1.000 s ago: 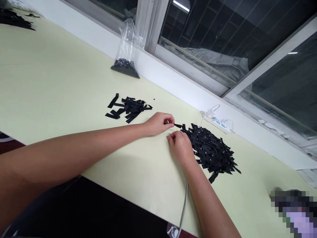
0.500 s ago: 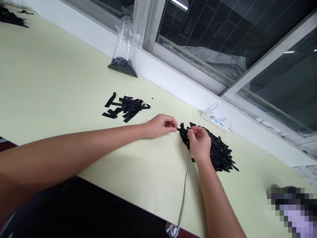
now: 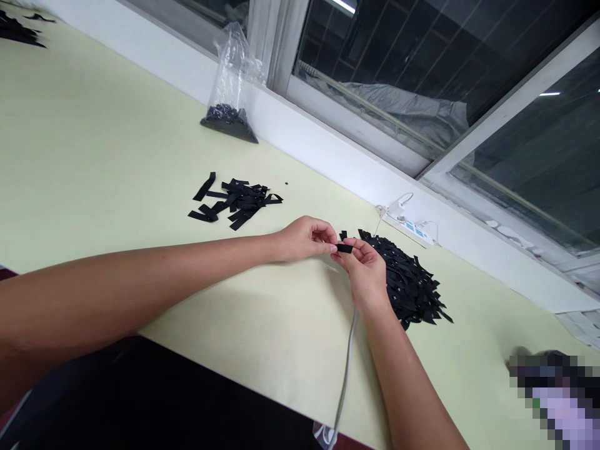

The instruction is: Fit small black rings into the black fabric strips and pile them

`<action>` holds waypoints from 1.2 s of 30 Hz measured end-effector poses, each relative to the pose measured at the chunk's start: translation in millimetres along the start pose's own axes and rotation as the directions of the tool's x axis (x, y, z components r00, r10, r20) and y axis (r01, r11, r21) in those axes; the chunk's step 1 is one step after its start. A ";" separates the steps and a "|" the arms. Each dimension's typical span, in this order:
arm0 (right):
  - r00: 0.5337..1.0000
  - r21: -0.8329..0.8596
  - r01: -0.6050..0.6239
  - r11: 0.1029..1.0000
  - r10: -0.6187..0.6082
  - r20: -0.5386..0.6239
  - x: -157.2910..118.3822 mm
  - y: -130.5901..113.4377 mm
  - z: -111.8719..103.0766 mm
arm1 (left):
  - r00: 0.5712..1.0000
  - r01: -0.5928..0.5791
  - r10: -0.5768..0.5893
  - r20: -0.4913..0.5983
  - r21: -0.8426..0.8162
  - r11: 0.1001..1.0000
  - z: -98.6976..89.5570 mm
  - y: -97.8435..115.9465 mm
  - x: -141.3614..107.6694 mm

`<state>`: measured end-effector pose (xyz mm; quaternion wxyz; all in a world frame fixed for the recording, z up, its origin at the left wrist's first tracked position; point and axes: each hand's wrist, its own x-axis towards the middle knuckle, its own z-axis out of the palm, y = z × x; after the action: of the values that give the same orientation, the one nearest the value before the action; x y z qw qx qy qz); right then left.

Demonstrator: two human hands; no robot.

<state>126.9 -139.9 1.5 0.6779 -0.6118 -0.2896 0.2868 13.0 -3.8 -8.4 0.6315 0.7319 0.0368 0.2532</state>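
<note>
My left hand and my right hand meet above the pale green table, and together they pinch one small black strip between their fingertips. Just right of my hands lies a large heap of black strips, partly hidden by my right hand. A smaller pile of black strips lies to the left, apart from both hands.
A clear plastic bag with dark bits at its bottom leans on the window sill. A white power strip lies behind the large heap. A grey cable runs under my right wrist and off the table's front edge.
My right hand left the table beside the heap, went to the heap's top, then came back toward my left hand, and a black strip is now held between both hands.
</note>
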 end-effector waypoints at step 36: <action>0.990 -0.103 0.016 0.995 -0.002 0.140 -6.8 -2.8 5.0 | 1.000 -0.006 0.008 -0.003 0.426 0.905 -0.8 4.3 -4.7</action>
<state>118.8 -141.8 4.4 0.6246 -0.6232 -0.3538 0.3105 7.4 -5.7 -5.9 0.4555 0.8517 0.0902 0.2429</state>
